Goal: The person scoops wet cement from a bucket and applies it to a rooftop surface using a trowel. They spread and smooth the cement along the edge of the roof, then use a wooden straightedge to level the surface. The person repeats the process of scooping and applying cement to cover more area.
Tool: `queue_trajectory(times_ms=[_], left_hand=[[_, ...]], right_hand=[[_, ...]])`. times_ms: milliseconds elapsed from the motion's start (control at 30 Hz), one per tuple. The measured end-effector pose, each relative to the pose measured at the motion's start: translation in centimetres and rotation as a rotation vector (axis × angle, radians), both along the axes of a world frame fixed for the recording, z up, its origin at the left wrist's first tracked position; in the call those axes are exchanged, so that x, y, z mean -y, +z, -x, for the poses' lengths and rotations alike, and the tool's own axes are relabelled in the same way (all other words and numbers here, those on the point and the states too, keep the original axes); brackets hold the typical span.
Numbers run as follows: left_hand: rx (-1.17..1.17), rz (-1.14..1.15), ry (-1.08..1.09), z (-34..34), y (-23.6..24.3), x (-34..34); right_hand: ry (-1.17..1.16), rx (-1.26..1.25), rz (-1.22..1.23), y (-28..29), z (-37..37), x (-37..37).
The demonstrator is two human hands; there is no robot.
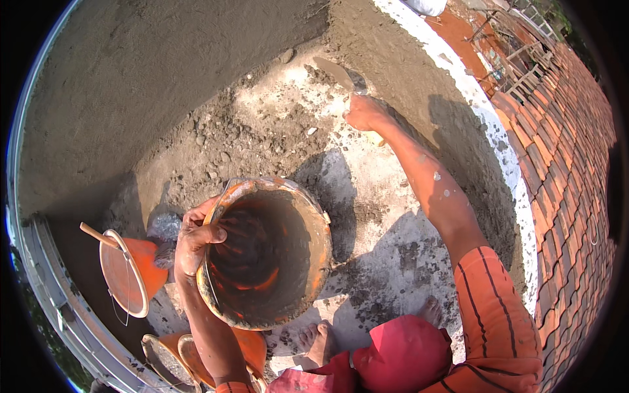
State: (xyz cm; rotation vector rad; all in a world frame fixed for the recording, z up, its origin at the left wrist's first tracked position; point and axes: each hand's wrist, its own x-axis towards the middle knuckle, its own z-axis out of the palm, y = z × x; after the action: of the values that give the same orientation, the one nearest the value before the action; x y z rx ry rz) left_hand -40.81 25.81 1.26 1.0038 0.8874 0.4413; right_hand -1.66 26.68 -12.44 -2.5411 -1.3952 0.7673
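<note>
My left hand (195,237) grips the near-left rim of an orange bucket (313,226), thumb over the edge. The bucket is tilted with its mouth toward me; grey mortar coats its inner wall, and its bottom lies in dark shadow. Farther off to the right, my right hand (365,112) is closed round the handle of a trowel (335,73). The trowel's metal blade points away to the left, low by the foot of the right-hand plastered wall (393,59). Part of the handle shows below my fist.
Mortar crumbs (226,141) litter the pale floor (386,196). At left stands another orange bucket (134,275) with a wooden handle sticking out; more buckets (164,360) sit near my left forearm. A plastered wall (164,59) rises at far left. Roof tiles (563,164) lie beyond the white wall top.
</note>
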Motion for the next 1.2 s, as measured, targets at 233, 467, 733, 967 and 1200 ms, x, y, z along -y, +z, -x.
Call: queue_trajectory(times_ms=[233,467,733,967,1200], left_hand=[[-0.018,0.013,0.022,0.6,-0.9,-0.6],[0.068,0.008,0.109,0.9,-1.1,-0.5],[-0.010,-0.064,0.050,0.0,-1.1,-0.4],[0.085,0.002,0.058,0.3,-0.5,0.7],[0.139,-0.075,0.073,2.8,-2.4,1.6]], right_hand=[[-0.184,-0.005,-0.015,0.7,-1.8,-4.6],[-0.016,-0.033,-0.038,0.7,0.5,-8.6],[-0.037,0.026,-0.079,-0.8,2.7,-7.7],[0.331,-0.199,-0.224,4.3,12.9,-1.7],[0.277,-0.025,-0.048,0.1,6.4,8.7]])
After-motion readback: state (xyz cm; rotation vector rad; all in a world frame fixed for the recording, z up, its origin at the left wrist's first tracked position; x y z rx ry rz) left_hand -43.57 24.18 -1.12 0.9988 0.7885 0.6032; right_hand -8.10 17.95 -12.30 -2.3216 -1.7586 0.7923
